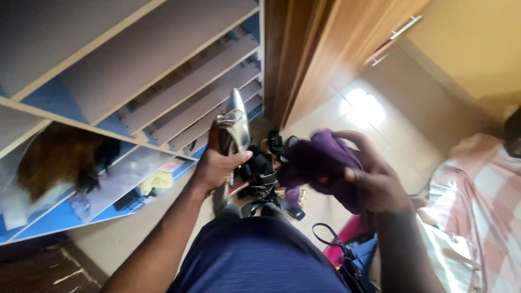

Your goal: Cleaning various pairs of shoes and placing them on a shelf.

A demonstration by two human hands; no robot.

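Note:
My left hand (217, 163) grips a shiny silver-gold shoe (237, 122) around its middle, holding it up in front of the slanted shelves (184, 87). My right hand (372, 176) is closed on a bunched purple cloth (317, 160), held just to the right of the shoe and apart from it. Below both hands, a pile of dark shoes (266, 179) lies on the floor.
The wooden shelf unit fills the left, with a brown furry item (54, 157) and a yellow object (156, 180) on lower shelves. A wooden wardrobe door (331, 49) stands ahead. A pink-checked bed cover (483, 206) is at right, a pink and blue bag (353, 249) beside my blue-clad legs.

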